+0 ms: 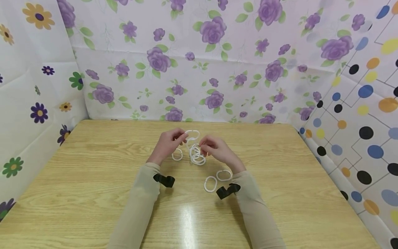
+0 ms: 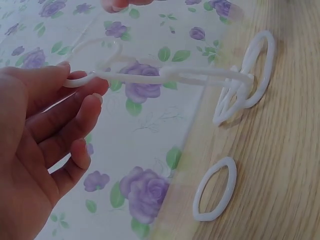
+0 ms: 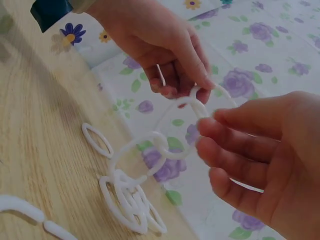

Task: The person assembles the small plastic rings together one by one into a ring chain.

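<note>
A chain of white oval plastic rings (image 1: 191, 157) hangs from my left hand (image 1: 166, 144) and ends in a bunched heap on the wooden table. Thumb and fingertips of the left hand pinch the topmost ring (image 2: 82, 80), with a second ring (image 2: 132, 78) hooked through it. My right hand (image 1: 221, 153) hovers beside the chain, its fingers loosely bent; in the left wrist view its fingertips (image 2: 117, 6) stand apart from the rings. The heaped rings (image 3: 117, 210) overlap, so how they interlink is partly hidden.
One loose white ring (image 1: 177, 160) lies left of the heap. Two more, an upright oval (image 1: 205, 185) and a sideways one (image 1: 224, 180), lie by the right wrist. Flowered cloth (image 1: 192, 79) rises behind the table (image 1: 93, 186), with patterned sheets at both sides.
</note>
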### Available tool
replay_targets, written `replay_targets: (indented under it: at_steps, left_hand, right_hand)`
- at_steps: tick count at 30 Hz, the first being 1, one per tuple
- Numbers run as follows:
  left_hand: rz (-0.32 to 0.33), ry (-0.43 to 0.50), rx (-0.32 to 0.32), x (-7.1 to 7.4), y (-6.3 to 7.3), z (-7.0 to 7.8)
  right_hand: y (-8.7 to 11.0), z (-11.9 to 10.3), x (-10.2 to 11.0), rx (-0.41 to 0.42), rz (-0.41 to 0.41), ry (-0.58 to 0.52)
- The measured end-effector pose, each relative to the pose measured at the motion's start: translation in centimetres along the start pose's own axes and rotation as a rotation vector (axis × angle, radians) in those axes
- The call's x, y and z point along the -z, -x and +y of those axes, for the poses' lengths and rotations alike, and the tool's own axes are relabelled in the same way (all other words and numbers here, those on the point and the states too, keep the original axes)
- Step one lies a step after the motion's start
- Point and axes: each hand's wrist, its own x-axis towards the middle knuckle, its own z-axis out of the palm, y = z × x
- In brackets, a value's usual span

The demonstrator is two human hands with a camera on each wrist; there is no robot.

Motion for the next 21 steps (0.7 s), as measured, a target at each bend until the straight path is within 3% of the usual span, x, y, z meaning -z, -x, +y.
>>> replay_targets:
  at_steps: [5,8,15,19,21]
  left_hand:
    - [0.043,0.003,0.020,0.4,-0.1,-0.2]
    - [0.088,0.022,0.026,0.9,-0.1,-0.3]
    - [0.127,0.057,0.026,1.4,0.0,-0.6]
    - [0.183,0.105,0.046,1.2,0.0,-0.7]
    - [0.214,0.134,0.063,1.1,0.2,-0.7]
  right_hand:
    - [-0.3,-0.5,-1.0,0.046,-0.229,0.111]
    - [-0.6,-0.9,-1.7,0.077,-0.325,0.207]
    - [-1.7,-1.3,-4.4,0.151,-0.438,0.373]
    - [-2.9,-1.1,-6.3,0.126,-0.455,0.483]
    - [-3.4,-1.2,-6.9,0.077,-0.454,0.532]
